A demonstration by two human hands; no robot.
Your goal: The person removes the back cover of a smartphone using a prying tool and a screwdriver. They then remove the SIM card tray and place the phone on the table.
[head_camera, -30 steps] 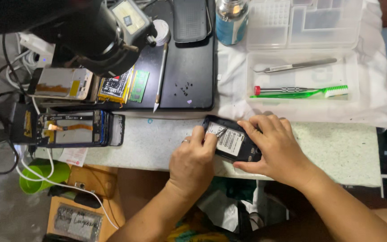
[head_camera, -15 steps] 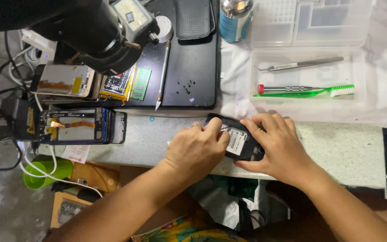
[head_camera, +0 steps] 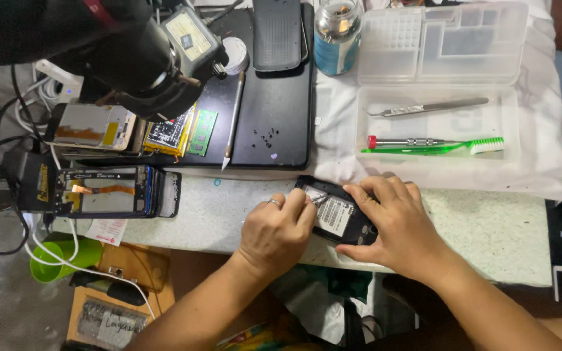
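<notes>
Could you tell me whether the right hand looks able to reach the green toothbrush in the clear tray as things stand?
Probably yes. The green toothbrush lies uncovered in the open clear tray, just beyond the right hand, with nothing between them. That hand would first have to let go of the small black phone.

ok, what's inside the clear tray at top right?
In the clear tray: steel tweezers, a red-capped screwdriver and a green toothbrush. Its hinged lid shows small compartments; whether they hold anything cannot be made out.
</notes>
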